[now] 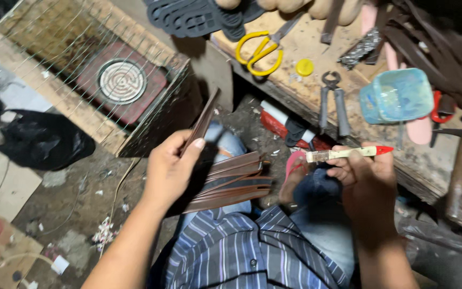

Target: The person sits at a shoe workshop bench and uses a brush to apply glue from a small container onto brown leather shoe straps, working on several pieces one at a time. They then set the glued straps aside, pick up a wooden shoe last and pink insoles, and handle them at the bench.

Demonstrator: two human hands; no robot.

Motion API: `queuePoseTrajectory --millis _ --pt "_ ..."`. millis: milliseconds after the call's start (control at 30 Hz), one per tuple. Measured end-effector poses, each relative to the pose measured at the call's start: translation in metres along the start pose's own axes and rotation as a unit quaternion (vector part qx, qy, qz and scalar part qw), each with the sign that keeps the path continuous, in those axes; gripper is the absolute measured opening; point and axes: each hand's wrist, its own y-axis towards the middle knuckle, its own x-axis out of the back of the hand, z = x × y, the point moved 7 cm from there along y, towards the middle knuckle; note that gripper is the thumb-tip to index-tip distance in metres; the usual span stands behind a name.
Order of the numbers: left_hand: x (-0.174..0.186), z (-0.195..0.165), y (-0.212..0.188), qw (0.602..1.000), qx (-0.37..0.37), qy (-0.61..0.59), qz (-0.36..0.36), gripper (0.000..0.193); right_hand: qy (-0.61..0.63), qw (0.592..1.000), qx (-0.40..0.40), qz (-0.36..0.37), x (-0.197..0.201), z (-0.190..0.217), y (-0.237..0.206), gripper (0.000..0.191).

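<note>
**Leather strip in one hand, brush in the other**

The person sits low, knees up, in a striped shirt [252, 251]. The left hand [169, 171] is closed around a thin brown strip [201, 123], pinching its lower end between thumb and fingers so that it stands tilted up and away from the lap. Just right of that hand, a fan of similar brown strips [236, 184] lies across the person's thigh. The right hand [367, 179] grips a small brush with a pale handle and red tip [346, 154], held roughly level, fingers curled tight around it. Beyond the hands runs a worn wooden bench [295, 80] carrying yellow-handled scissors [260, 51], metal pincers [333, 101], a yellow cap [304, 67] and a blue plastic tub [398, 96]. To the left, behind wire mesh, sits a red coil heater [122, 81].
</note>
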Motion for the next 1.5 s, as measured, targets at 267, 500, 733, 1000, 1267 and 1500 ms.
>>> queuePoseTrajectory --millis 267,500,733,1000,1267,1500 --pt "-0.048 -0.03 -0.017 0.986 0.001 -0.113 0.126 0.021 -0.243 0.915 0.316 -0.063 0.043 0.146 0.021 0.014" --pt "-0.093 -0.04 -0.03 0.978 -0.011 -0.127 0.163 0.016 -0.612 0.693 0.378 -0.048 0.071 0.141 0.111 0.018" --pt "-0.104 -0.043 -0.027 0.982 -0.016 -0.086 0.17 0.022 -0.625 0.683 0.374 -0.061 0.076 0.12 0.137 0.024" --pt "-0.127 -0.04 -0.013 0.922 0.123 -0.257 0.265 0.036 -0.442 0.814 0.373 -0.058 0.063 0.152 0.08 0.017" --pt "-0.141 -0.055 -0.015 0.894 0.152 -0.305 0.292 0.05 -0.013 0.991 0.122 0.056 0.016 0.101 0.029 0.02" --pt "-0.15 -0.059 -0.022 0.901 0.125 -0.285 0.304 0.051 -0.049 0.987 0.117 0.097 -0.042 0.063 -0.009 0.024"
